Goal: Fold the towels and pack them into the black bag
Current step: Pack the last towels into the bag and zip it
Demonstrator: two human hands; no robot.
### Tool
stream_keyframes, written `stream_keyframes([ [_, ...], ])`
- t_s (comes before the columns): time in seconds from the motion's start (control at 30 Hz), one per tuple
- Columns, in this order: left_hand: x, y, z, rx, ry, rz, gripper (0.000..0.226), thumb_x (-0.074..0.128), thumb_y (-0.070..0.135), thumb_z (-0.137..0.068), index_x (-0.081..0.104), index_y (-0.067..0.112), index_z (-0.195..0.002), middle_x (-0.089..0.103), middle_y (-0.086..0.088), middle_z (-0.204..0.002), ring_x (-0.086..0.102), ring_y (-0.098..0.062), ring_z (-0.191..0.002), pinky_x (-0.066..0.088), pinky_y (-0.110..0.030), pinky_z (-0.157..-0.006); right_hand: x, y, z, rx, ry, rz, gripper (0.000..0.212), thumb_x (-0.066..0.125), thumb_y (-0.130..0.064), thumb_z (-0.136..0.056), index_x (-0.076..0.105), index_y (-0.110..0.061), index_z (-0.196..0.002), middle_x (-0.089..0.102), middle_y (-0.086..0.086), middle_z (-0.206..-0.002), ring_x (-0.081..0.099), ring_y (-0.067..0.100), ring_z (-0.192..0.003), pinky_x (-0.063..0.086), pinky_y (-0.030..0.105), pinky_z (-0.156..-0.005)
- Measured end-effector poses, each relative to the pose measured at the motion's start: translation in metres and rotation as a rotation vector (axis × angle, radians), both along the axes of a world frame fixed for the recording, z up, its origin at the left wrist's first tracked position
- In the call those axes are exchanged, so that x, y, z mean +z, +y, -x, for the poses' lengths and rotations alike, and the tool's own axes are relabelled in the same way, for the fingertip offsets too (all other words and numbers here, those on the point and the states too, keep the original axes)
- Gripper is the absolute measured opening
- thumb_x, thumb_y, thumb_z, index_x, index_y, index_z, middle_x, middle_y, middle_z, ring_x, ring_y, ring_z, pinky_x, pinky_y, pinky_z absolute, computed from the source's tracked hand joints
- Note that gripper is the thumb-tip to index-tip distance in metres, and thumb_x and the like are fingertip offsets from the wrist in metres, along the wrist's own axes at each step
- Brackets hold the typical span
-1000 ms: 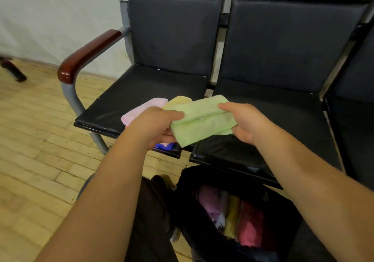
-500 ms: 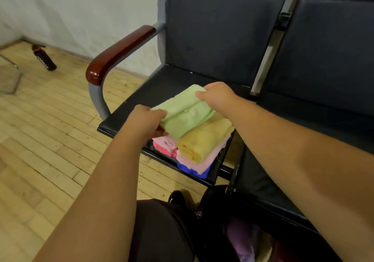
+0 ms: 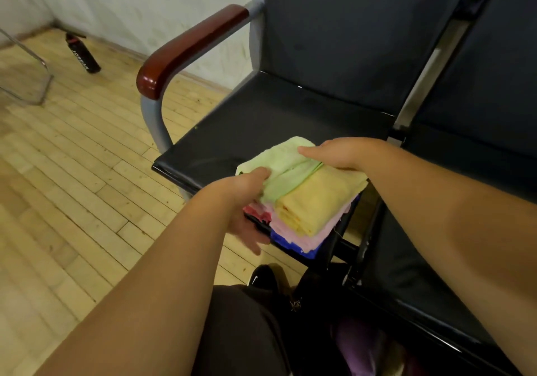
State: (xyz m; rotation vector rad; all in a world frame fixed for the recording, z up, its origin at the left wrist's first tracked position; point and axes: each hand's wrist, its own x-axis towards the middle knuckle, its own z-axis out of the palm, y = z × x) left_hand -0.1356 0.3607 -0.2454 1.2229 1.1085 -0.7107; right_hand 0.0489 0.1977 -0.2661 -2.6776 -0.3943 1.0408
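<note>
A folded green towel (image 3: pixel 286 166) lies on top of a stack at the front right corner of the left chair seat (image 3: pixel 276 119). Under it are a yellow towel (image 3: pixel 316 201), a pink towel (image 3: pixel 316 237), a blue towel (image 3: pixel 290 240) and a red towel (image 3: pixel 257 214). My left hand (image 3: pixel 241 201) has its thumb on the green towel's near end, with its fingers straight below the seat edge. My right hand (image 3: pixel 345 153) holds the towel's far end, its thumb hidden. The black bag (image 3: pixel 316 303) stands open on the floor below, with a purple towel (image 3: pixel 360 343) inside.
The left seat has a wooden armrest (image 3: pixel 189 50) on its left side. A second black seat (image 3: pixel 436 230) adjoins on the right. A black bottle (image 3: pixel 82 57) and a metal frame (image 3: pixel 43 85) stand on the wooden floor at the far left.
Both hands carried the green towel left and down from mid-air onto the stack. The fingers of my left hand have come out from under it and straightened.
</note>
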Motion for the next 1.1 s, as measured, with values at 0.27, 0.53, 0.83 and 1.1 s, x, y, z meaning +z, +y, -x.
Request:
stream_keyframes([
  [0.27,-0.006,-0.018,-0.003,0.142,-0.003,0.039,0.073,0.065,0.063,-0.097,0.033,0.023,-0.149,0.056,-0.025,-0.134,0.060,-0.064,-0.117,0.051,-0.083,-0.087,-0.019,0.003,0.012,-0.180,0.119,-0.184,0.105,0.052,-0.099,-0.069,0.058,-0.033,-0.150,0.060,-0.001,-0.148,0.062,0.030,-0.126,0.047,0.051,-0.112],
  [0.53,0.004,0.016,-0.061,-0.351,-0.265,-0.809,0.098,0.068,0.060,-0.089,0.029,0.011,-0.165,0.042,-0.015,-0.161,0.047,-0.040,-0.142,0.046,-0.047,-0.103,0.000,-0.018,0.009,-0.594,-0.263,-0.292,0.106,0.052,-0.085,-0.088,0.035,-0.006,-0.157,0.045,0.018,-0.156,0.052,0.039,-0.136,0.050,0.048,-0.104],
  [0.83,-0.004,0.033,-0.076,-0.581,-0.198,-0.417,0.075,0.075,0.072,-0.079,0.073,0.020,-0.132,0.075,-0.008,-0.130,0.074,-0.033,-0.117,0.052,-0.050,-0.111,0.004,-0.055,0.096,-0.827,0.531,-0.245,0.092,0.065,-0.082,-0.085,0.044,-0.007,-0.134,0.059,0.025,-0.124,0.071,0.041,-0.103,0.060,0.051,-0.088],
  [1.1,-0.002,0.020,-0.051,-0.573,-0.088,-0.125,0.056,0.075,0.045,-0.096,0.067,0.004,-0.133,0.075,-0.020,-0.126,0.073,-0.037,-0.118,0.056,-0.047,-0.104,-0.024,-0.035,0.116,-0.951,0.427,-0.469,0.053,0.070,-0.055,-0.096,0.050,-0.017,-0.127,0.064,0.014,-0.122,0.067,0.037,-0.113,0.058,0.055,-0.099],
])
